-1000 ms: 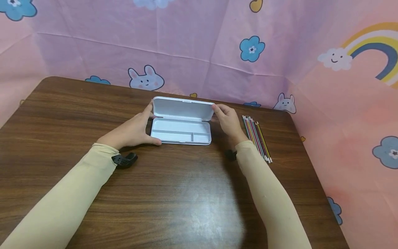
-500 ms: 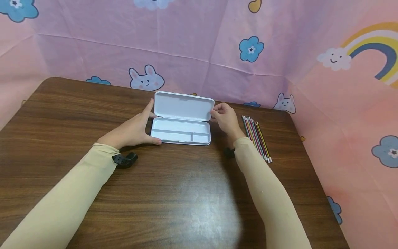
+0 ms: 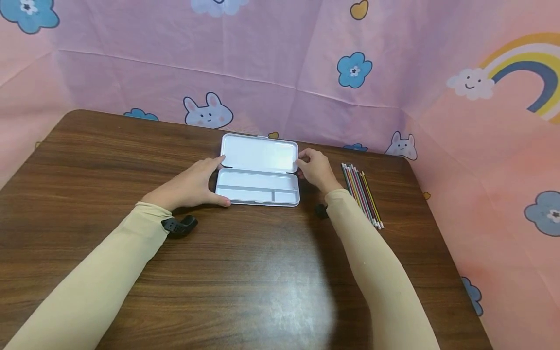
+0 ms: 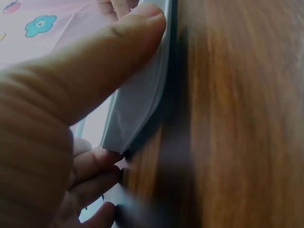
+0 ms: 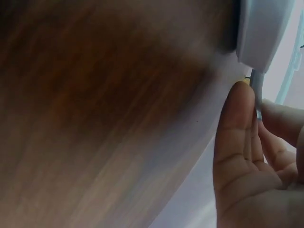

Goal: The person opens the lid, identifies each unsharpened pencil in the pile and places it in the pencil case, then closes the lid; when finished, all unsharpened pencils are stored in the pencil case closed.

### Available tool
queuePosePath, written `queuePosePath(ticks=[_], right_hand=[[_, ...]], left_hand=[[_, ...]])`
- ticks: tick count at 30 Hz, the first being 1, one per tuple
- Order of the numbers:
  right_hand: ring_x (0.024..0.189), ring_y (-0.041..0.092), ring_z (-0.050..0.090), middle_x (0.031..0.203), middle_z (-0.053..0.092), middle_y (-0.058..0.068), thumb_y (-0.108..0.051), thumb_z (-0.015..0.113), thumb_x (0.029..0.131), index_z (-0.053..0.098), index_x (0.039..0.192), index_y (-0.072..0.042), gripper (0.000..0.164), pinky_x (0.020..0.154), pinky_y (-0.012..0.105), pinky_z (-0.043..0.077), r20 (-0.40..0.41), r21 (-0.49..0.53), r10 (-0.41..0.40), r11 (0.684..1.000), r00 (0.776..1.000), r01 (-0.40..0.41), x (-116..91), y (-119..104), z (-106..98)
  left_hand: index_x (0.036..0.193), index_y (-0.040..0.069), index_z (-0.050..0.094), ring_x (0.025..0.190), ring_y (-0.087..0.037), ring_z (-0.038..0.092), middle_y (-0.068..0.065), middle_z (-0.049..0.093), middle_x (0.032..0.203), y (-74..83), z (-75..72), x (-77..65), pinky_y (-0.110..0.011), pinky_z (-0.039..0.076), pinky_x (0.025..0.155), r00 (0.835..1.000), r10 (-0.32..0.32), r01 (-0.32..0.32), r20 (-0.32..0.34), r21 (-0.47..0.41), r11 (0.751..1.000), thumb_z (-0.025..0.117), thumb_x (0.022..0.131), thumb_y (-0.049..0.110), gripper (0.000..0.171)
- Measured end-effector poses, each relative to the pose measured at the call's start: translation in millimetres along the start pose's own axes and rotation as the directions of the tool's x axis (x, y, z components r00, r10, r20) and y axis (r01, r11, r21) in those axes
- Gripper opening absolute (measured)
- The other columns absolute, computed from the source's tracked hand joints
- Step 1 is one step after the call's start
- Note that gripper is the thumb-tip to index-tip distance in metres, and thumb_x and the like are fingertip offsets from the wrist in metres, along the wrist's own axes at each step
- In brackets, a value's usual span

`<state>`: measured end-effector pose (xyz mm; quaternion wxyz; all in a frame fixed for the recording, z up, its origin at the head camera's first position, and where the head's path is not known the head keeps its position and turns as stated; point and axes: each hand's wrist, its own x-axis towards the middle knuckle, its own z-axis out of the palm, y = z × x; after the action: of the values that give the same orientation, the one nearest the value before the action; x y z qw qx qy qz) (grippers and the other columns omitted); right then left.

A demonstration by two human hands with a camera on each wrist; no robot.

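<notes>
White pencil case (image 3: 246, 195) lies open on the table (image 3: 245, 272), nearer the far edge than the near one, with its lid (image 3: 258, 153) folded back toward the far edge. The base's left end is gripped by the left hand (image 3: 192, 184), thumb pressed at the front corner, fingers spread toward the hinge. The lid's right edge is pinched between thumb and fingers by the right hand (image 3: 317, 169). The step in hand seems to be the laying back of the lid; it is probably best done slowly, with the base held flat and the hinge not forced past its stop. Whether the lid's back meets the table cannot be told. Some left fingertips are hidden at the case's end in the head view, and most of the case is cut off in the right wrist view, where the wood is blurred. Toward the right edge, pencils (image 3: 359, 189) are laid side by side near the right sleeve (image 3: 380, 272), too closely for a sure count.
</notes>
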<state>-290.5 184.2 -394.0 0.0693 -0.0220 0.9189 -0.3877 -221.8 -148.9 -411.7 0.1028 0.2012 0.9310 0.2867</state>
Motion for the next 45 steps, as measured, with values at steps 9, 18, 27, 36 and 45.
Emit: queuePosePath(ticks=[9, 18, 27, 36, 45], right_hand=[[0.096, 0.025, 0.07, 0.121, 0.07, 0.014, -0.023, 0.053, 0.109, 0.061, 0.14, -0.003, 0.037, 0.084, 0.037, 0.058, 0.096, -0.243, 0.005, 0.97, 0.995, 0.018, -0.1, -2.2, 1.1], [0.104, 0.027, 0.065, 0.115, 0.07, 0.011, -0.025, 0.059, 0.103, 0.07, 0.125, -0.008, 0.03, 0.092, 0.045, 0.054, 0.047, -0.477, -0.206, 0.855, 0.977, 0.203, -30.4, -1.8, -31.1], [0.099, 0.032, 0.068, 0.112, 0.07, 0.014, -0.026, 0.062, 0.101, 0.071, 0.121, -0.004, 0.031, 0.081, 0.053, 0.056, 0.064, -0.632, -0.129, 0.762, 0.99, 0.14, -87.8, 36.8, -88.8], [0.079, 0.027, 0.063, 0.097, 0.068, 0.014, -0.023, 0.068, 0.097, 0.072, 0.11, -0.004, 0.023, 0.062, 0.046, 0.053, 0.06, -0.651, -0.069, 0.753, 0.996, 0.092, -109.6, 75.4, -89.1], [0.081, 0.027, 0.062, 0.098, 0.065, 0.013, -0.021, 0.071, 0.096, 0.069, 0.108, -0.003, 0.022, 0.063, 0.045, 0.052, 0.014, -0.65, -0.051, 0.758, 0.999, 0.048, -108.3, 81.1, -86.6]], left_hand=[[0.158, 0.005, 0.036, 0.147, -0.042, 0.034, -0.023, 0.038, 0.159, -2.3, -1.0, -1.8, -0.063, 0.032, 0.117, 1.0, 0.015, -0.015, -0.002, 0.021, 1.0, 0.083, 0.076, 0.067, 0.113], [0.159, 0.006, 0.036, 0.147, -0.042, 0.034, -0.022, 0.038, 0.159, -1.3, -1.8, -0.3, -0.063, 0.033, 0.116, 1.0, 0.027, -0.026, -0.005, 0.018, 0.999, 0.083, 0.076, 0.066, 0.113], [0.156, 0.005, 0.037, 0.147, -0.039, 0.034, -0.021, 0.038, 0.158, -2.8, 0.5, -0.5, -0.061, 0.032, 0.117, 1.0, 0.012, -0.013, -0.018, -0.034, 0.999, 0.085, 0.077, 0.063, 0.109], [0.156, 0.007, 0.037, 0.147, -0.038, 0.034, -0.019, 0.039, 0.159, -2.5, 1.5, -1.8, -0.06, 0.032, 0.117, 1.0, 0.017, -0.017, -0.011, -0.033, 0.999, 0.084, 0.076, 0.065, 0.109], [0.157, 0.007, 0.036, 0.147, -0.037, 0.034, -0.019, 0.038, 0.159, -3.7, 0.3, -2.0, -0.06, 0.033, 0.117, 1.0, 0.005, -0.005, -0.009, -0.047, 0.999, 0.084, 0.076, 0.065, 0.11]])
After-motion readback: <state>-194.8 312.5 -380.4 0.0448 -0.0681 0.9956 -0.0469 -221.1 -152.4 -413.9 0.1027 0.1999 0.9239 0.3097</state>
